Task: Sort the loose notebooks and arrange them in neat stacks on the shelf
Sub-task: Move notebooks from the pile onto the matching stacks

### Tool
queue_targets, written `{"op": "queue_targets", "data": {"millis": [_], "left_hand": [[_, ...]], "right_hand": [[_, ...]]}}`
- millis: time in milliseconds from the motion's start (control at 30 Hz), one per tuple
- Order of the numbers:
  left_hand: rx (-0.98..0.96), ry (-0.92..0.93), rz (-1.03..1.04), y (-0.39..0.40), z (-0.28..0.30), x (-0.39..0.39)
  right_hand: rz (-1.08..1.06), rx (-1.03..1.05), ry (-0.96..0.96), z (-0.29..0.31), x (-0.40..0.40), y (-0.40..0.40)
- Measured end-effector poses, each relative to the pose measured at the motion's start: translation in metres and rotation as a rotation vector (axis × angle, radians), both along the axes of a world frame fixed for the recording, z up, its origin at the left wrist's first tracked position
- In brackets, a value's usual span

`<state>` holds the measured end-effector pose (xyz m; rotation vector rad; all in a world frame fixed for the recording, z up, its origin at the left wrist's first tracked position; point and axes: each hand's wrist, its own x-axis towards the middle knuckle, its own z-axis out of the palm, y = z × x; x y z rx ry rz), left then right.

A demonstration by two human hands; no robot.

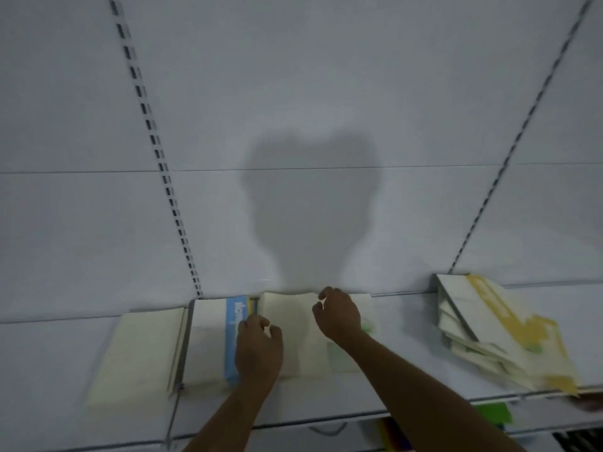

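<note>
A cream notebook stack (293, 334) lies flat at the middle of the white shelf (49, 370), against the back panel. My left hand (257, 347) has curled fingers on the stack's left edge, beside a white notebook with a blue band (208, 337). My right hand (339, 314) curls its thumb and fingers over the stack's far right part. Another cream notebook (140, 350) lies further left. A loose, slanted pile of white and yellow notebooks (499, 334) sits at the right.
A thin metal divider (181, 370) stands between the left cream notebook and the blue-banded one. Slotted uprights (156, 148) run up the back panel. Green and other coloured items (492, 415) show on the shelf below.
</note>
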<state>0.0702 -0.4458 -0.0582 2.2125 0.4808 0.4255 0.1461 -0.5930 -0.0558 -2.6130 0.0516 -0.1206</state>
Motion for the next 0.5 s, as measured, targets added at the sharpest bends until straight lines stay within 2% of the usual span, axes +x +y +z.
{"op": "queue_targets", "data": {"millis": [100,300,500], "left_hand": [[-0.012,-0.013,-0.159,-0.064,0.008,0.012],[-0.017,0.1,-0.372,-0.182,0.009,0.022],[-0.045,0.208,-0.541,-0.277,-0.002,0.024]], "right_hand": [[-0.127,-0.014,-0.011,0.005,0.001,-0.077],[-0.373,-0.009,0.005,0.005,-0.009,-0.225],[-0.532,-0.087,0.055,-0.006,-0.023,-0.33]]}}
